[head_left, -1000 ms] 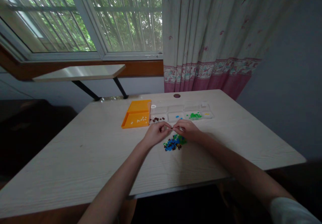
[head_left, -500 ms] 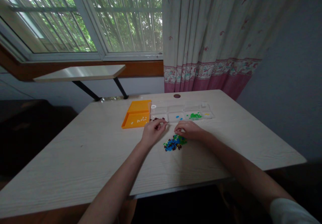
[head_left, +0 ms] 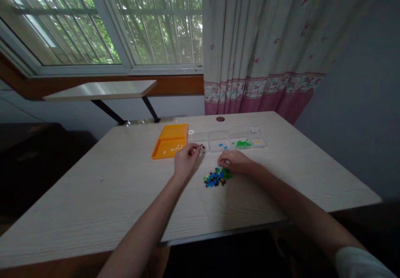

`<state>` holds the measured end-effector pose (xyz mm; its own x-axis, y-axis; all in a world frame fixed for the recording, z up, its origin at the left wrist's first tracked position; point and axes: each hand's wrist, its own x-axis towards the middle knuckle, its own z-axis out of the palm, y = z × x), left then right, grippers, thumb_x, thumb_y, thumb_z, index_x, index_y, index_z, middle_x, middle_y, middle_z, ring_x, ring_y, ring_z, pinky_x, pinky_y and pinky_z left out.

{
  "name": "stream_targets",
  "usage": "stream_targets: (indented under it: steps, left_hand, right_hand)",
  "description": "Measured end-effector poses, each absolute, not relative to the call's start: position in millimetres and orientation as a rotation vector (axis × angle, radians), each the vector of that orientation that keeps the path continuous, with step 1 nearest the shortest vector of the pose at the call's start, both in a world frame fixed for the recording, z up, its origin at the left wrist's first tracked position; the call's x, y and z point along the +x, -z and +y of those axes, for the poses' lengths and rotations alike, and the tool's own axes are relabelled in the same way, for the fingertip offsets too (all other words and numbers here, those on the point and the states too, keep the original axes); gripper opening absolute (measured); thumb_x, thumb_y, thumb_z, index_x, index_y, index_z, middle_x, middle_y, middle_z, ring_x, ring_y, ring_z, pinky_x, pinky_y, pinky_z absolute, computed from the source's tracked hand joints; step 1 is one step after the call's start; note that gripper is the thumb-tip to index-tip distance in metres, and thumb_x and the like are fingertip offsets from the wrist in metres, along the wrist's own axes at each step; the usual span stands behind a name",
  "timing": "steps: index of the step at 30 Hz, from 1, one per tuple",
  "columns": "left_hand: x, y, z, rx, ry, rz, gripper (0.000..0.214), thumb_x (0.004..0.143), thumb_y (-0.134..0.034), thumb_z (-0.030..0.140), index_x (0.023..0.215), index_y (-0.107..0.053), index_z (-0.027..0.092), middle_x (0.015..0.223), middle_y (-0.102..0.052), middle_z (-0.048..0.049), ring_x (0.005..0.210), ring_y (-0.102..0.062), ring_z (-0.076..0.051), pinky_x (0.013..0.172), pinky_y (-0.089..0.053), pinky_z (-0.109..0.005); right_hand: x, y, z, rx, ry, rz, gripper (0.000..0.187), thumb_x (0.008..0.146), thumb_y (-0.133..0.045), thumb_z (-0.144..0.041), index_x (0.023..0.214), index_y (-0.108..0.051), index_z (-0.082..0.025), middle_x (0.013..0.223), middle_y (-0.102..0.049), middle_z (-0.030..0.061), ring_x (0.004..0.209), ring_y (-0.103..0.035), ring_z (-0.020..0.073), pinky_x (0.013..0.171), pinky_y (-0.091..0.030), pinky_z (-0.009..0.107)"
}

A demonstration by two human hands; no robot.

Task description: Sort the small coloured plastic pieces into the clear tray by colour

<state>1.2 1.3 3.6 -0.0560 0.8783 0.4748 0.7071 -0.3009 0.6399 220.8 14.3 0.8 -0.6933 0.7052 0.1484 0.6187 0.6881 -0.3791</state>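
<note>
Daylight comes through a barred window point(head_left: 114, 28) at the upper left, with a white shelf point(head_left: 103, 90) on dark brackets below it, above a pale wood-grain desk point(head_left: 125, 190). Toward the desk's middle lies an orange tray point(head_left: 171, 130) with small white pieces point(head_left: 175, 149) in its front section. Just beside it, the left hand point(head_left: 186, 160) has its fingers drawn narrow at the brown pieces point(head_left: 203, 147) in the clear compartment tray point(head_left: 218, 135); I cannot tell whether they grip one. Nearer the person sits a mixed pile of small pieces point(head_left: 215, 179), mostly blue, green and brown. Further along the clear tray are a few blue pieces point(head_left: 221, 145). Next comes the right hand point(head_left: 236, 162), just beyond the pile, fingers curled, their hold unclear. Green pieces point(head_left: 243, 143) fill the following compartment, then yellow ones point(head_left: 258, 142). Behind hangs a floral curtain point(head_left: 265, 40).
</note>
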Motion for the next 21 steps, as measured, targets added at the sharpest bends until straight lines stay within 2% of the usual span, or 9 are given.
stream_targets:
  steps: [7, 12, 16, 21]
  left_hand:
    - [-6, -4, 8, 1.809, -0.962, 2.152, 0.025, 0.077, -0.050, 0.041, 0.082, -0.067, 0.023, 0.066, -0.063, -0.0012, 0.061, -0.055, -0.015, 0.050, -0.028, -0.022]
    - [-9, -3, 8, 1.816, -0.894, 2.221, 0.027, 0.077, -0.050, 0.042, 0.085, -0.068, 0.024, 0.071, -0.066, -0.0029, 0.066, -0.057, -0.018, 0.050, -0.027, -0.022]
    - [-11, -1, 10, 1.879, -1.028, 2.124, 0.026, 0.076, -0.052, 0.040, 0.080, -0.068, 0.020, 0.062, -0.063, -0.0037, 0.056, -0.053, -0.016, 0.046, -0.026, -0.022]
    - [-5, 5, 9, 2.099, -1.072, 1.657, 0.023, 0.077, -0.055, 0.035, 0.081, -0.069, 0.017, 0.051, -0.053, 0.0013, 0.048, -0.046, -0.010, 0.048, -0.030, -0.019]
  right_hand:
    - [223, -1, 15, -1.027, -0.499, -2.611, 0.015, 0.080, -0.055, -0.026, 0.086, -0.066, -0.018, 0.082, -0.064, 0.0036, 0.076, -0.055, 0.0138, 0.071, -0.040, 0.024]
    - [221, 0, 15, -1.049, -0.523, -2.590, 0.014, 0.079, -0.055, -0.025, 0.085, -0.065, -0.018, 0.080, -0.063, 0.0033, 0.075, -0.055, 0.0136, 0.070, -0.039, 0.024]
    - [219, 2, 16, -1.040, -0.578, -2.493, 0.013, 0.078, -0.056, -0.024, 0.083, -0.066, -0.017, 0.076, -0.063, 0.0027, 0.070, -0.054, 0.0123, 0.067, -0.039, 0.023]
    - [216, 6, 20, -1.046, -0.650, -2.294, 0.013, 0.075, -0.060, -0.023, 0.084, -0.067, -0.016, 0.069, -0.060, 0.0009, 0.058, -0.047, 0.0088, 0.056, -0.035, 0.020]
